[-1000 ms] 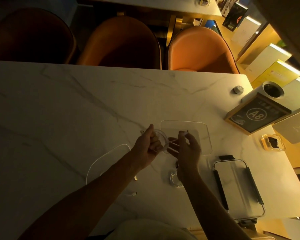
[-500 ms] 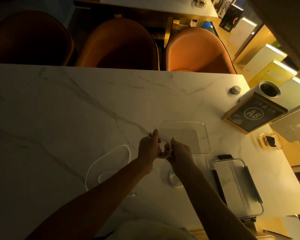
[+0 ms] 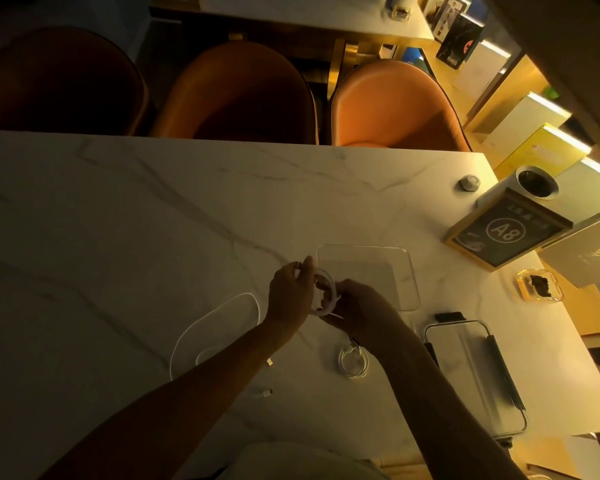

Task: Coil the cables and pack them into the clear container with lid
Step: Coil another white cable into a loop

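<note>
A white cable (image 3: 326,292) is wound into a small coil between both hands, just left of the clear container (image 3: 404,271) on the marble table (image 3: 118,220). My left hand (image 3: 291,294) pinches the coil with one plug end sticking up by the thumb. My right hand (image 3: 357,308) grips the coil's lower right side. A second white cable (image 3: 215,327) lies loose in a wide loop at the left, its plugs near my left forearm. A small coiled cable (image 3: 353,360) rests on the table under my right wrist. The container's lid (image 3: 475,375) with dark clips lies at the right.
A framed A8 sign (image 3: 506,232), a white cylinder (image 3: 534,183), a small round knob (image 3: 470,183) and a clear dish with dark contents (image 3: 539,284) stand along the table's right side. Three orange chairs (image 3: 392,105) line the far edge. Books fill shelves at the right.
My right hand came in from an open-fingered hold to close on the coil. The two hands drew together around it, and the coil looks tighter.
</note>
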